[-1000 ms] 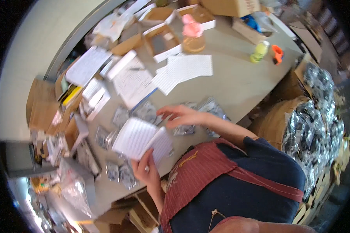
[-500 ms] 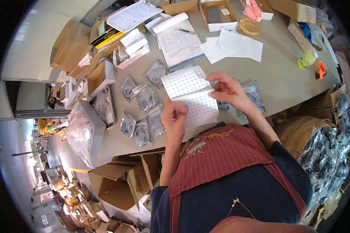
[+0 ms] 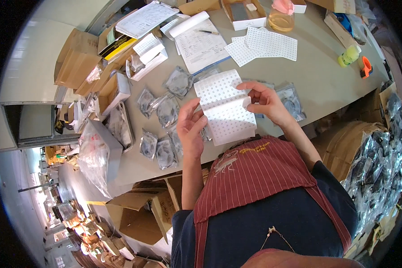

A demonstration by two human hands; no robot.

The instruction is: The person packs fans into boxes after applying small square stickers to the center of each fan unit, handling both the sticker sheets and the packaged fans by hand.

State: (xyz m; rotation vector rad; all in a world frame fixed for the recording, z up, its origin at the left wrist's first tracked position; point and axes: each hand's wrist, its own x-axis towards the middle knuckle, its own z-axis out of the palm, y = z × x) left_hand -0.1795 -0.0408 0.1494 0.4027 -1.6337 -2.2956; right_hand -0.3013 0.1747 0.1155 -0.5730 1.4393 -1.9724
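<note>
A creased white sticker sheet (image 3: 230,120) with rows of small printed marks is held up over the table's near side. My right hand (image 3: 267,103) pinches its right edge between thumb and fingers. At its left edge is my left hand (image 3: 192,129), with thumb and fingers apart and curved; whether a fingertip touches the paper is hard to see. Left of the sheet lie several small clear bags with dark contents (image 3: 167,111). Another such bag (image 3: 291,102) lies right of my right hand, and more are partly hidden beneath the sheet.
At the back are a clipboard with papers (image 3: 201,44), similar printed sheets (image 3: 272,43), and a jug with a pink lid (image 3: 281,21). A green bottle (image 3: 349,56) and an orange tool (image 3: 366,67) sit right. Boxes and a grey bin (image 3: 114,154) line the left.
My left hand has drawn back leftward from the sheet's face, and its fingers have spread. The sheet has shifted slightly right, with my right hand still gripping it.
</note>
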